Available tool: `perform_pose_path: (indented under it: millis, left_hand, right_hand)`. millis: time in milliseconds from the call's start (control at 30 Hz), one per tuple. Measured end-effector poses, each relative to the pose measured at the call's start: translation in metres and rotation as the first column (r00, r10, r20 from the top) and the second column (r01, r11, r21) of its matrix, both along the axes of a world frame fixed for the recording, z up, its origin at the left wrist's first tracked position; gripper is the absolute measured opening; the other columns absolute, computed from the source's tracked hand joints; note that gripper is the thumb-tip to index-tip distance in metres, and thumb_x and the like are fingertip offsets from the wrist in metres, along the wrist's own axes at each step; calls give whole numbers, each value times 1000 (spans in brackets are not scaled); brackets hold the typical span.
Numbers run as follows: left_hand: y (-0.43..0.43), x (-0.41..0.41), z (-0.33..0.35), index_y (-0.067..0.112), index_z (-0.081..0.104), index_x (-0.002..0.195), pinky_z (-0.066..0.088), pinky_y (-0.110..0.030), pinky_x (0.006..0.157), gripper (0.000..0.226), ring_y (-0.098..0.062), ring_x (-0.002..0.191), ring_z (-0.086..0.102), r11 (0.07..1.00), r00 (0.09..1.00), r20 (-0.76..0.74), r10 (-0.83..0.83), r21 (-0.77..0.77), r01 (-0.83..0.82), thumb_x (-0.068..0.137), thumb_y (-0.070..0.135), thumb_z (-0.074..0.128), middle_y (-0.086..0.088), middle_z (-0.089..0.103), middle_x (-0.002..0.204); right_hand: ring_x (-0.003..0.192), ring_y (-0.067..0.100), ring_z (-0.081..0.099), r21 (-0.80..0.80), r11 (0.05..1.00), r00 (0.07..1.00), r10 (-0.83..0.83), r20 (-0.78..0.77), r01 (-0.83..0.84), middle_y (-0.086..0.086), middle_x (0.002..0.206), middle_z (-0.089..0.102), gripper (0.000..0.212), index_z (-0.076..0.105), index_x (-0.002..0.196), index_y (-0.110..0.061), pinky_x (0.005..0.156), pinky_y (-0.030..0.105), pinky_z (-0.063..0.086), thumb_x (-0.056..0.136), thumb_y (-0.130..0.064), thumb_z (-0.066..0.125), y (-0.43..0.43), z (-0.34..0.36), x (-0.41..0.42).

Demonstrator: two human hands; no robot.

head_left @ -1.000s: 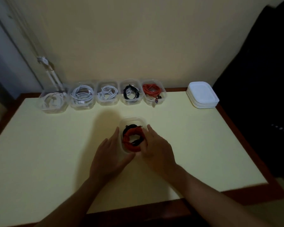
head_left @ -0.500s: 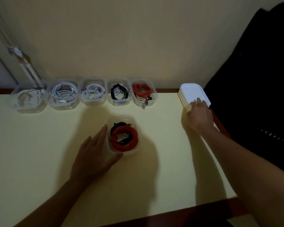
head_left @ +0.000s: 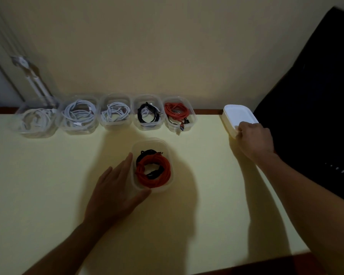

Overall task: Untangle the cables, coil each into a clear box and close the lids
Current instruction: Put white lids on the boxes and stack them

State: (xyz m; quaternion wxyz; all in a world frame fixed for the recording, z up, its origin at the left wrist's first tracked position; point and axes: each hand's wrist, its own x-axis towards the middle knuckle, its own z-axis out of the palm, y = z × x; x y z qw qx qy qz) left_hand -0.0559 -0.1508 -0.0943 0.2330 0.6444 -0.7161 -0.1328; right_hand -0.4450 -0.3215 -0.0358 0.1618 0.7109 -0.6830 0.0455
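On my feed the landmark is the lidless clear rounded plastic box [head_left: 151, 141] in the middle of the pale yellow table [head_left: 48, 175]. Inside it lies a coiled red cable [head_left: 157, 181], with a black cable [head_left: 147, 152] looped through it and showing at the box's far side.

The left hand [head_left: 115, 193] rests against this box. Its fingers lie straight along the left wall and its thumb is spread against the near wall (bracing, not curled round).

Well to the right of the box and a little farther back, at the table's edge, sits a stack of white plastic lids [head_left: 238, 114]. The right hand [head_left: 253, 138] has its fingers curled over the stack's near corner, gripping it. I cannot tell how many lids it holds.

Behind the box, along the wall, stands a row of five clear plastic boxes [head_left: 115, 96], all lidless. The three on the left hold white cables, then comes one with a black cable and one with a red cable.
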Motion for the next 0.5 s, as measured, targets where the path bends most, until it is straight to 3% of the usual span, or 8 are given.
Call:
perform_pose_path:
  millis: [300, 500]
  left_hand:
    - [1, 2, -3, 31, 1, 159, 18, -38, 123, 104, -9, 144, 32, 1000, 1000, -19, -5, -15, 4, 78, 88, 31, 6, 35, 159]
    - [-2, 3, -7, 30, -1, 160, 17, -37, 123, 105, -9, 146, 30, 1000, 1000, 2, -7, -12, 7, 79, 90, 27, 5, 33, 160]
  right_hand:
    - [70, 27, 56, 40, 998, 996, -36, -83, 40, 2, 72, 54, 10, 64, 93, -15, 69, 37, 46, 96, -13, 55, 2, -1, -7]
    - [65, 24, 50, 61, 998, 1000, 4, 21, -6, -1, 69, 46, 29, 66, 94, -14, 62, 34, 39, 105, -32, 46, -6, 5, -13]
